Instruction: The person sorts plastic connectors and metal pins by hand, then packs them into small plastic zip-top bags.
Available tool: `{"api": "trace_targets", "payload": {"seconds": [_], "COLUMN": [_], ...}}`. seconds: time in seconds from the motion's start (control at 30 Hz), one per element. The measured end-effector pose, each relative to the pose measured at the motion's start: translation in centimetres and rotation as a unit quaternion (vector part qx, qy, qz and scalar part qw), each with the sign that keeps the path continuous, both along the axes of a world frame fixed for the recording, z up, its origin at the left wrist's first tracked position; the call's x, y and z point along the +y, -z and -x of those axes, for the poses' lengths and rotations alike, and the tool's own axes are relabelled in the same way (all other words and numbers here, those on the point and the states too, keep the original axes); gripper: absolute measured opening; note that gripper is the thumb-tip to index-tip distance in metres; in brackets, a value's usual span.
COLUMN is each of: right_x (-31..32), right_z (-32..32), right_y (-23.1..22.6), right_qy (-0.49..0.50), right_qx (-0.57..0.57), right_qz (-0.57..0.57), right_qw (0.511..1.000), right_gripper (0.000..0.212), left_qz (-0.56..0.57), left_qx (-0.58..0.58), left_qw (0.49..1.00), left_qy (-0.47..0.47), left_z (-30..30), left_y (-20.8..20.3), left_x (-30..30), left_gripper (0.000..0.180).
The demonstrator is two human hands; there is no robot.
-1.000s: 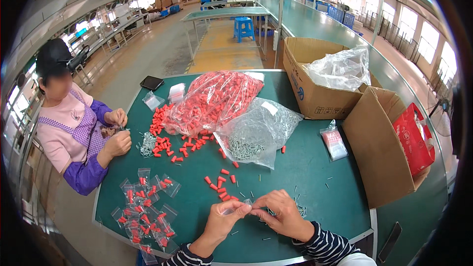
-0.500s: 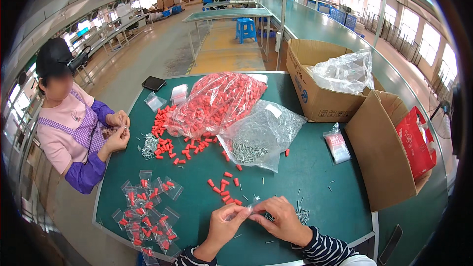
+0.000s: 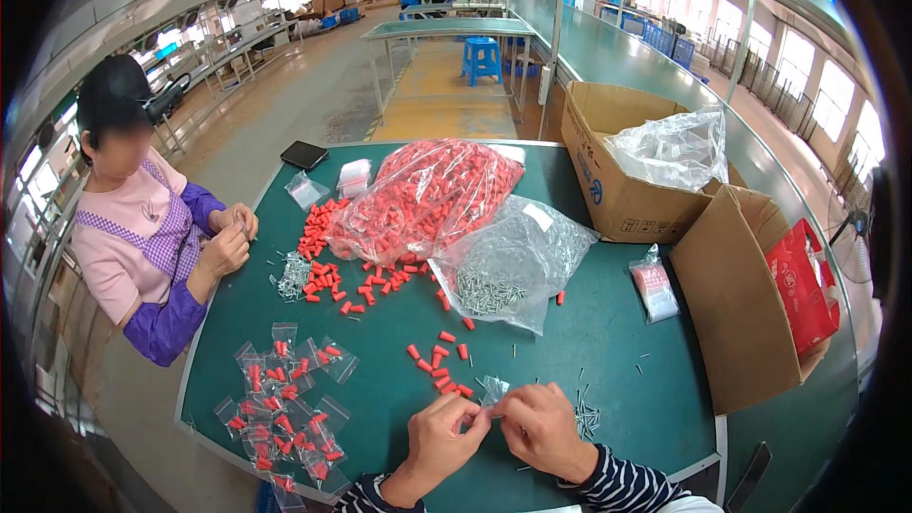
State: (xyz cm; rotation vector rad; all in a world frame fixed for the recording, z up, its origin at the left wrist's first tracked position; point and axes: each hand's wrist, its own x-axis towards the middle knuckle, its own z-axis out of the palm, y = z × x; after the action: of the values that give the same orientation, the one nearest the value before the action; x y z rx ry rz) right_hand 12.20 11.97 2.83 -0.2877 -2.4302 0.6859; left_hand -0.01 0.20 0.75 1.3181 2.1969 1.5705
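Both hands meet near the front of the green table over a small clear zip bag (image 3: 493, 389). My left hand (image 3: 442, 437) pinches the bag's near edge from the left. From the right, my right hand (image 3: 543, 429) pinches the same edge, its fingers closed. What the bag holds is too blurred to make out. Just beyond my hands lie several loose red plastic plugs (image 3: 440, 361). A pile of metal screws (image 3: 587, 416) lies beside my right hand, partly hidden by it. To the left, filled zip bags with red plugs (image 3: 285, 413) form a heap.
A big bag of red plugs (image 3: 427, 195) and a clear bag of screws (image 3: 489, 290) lie mid-table. Cardboard boxes (image 3: 736, 299) stand at the right, near a pack of zip bags (image 3: 654, 287). A co-worker (image 3: 142, 228) at the left works with both hands. A phone (image 3: 304, 155) lies farther back.
My fingers have shifted slightly on the small bag, and more of it shows beyond them. The whole view has moved a little. The co-worker's hands stay close together.
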Motion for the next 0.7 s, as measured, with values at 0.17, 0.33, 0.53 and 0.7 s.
{"api": "trace_targets", "payload": {"seconds": [0.17, 0.33, 0.53, 0.7], "right_x": [0.1, 0.3, 1.3, 1.1], "right_z": [-0.8, -1.1, -1.3, -2.0], "right_y": [-0.8, -1.5, -2.1, -2.9], "right_qy": [-0.032, -0.098, -0.140, -0.161], "right_qx": [-0.057, -0.267, -0.205, -0.202], "right_qz": [-0.113, -0.219, -0.209, -0.040], "right_qw": [0.991, 0.933, 0.946, 0.965], "right_gripper": [0.024, 0.026, 0.030, 0.038], "left_qz": [0.009, 0.040, 0.007, 0.015], "left_qx": [-0.009, 0.021, 0.035, 0.098], "left_qw": [1.000, 0.998, 0.997, 0.986], "left_qy": [0.020, 0.046, 0.072, 0.135], "left_z": [0.0, -0.2, 0.7, 0.4], "left_y": [0.1, -0.1, -0.7, -0.5], "left_x": [0.1, -0.4, -0.9, -0.7], "left_gripper": [0.011, 0.008, 0.026, 0.062]}}
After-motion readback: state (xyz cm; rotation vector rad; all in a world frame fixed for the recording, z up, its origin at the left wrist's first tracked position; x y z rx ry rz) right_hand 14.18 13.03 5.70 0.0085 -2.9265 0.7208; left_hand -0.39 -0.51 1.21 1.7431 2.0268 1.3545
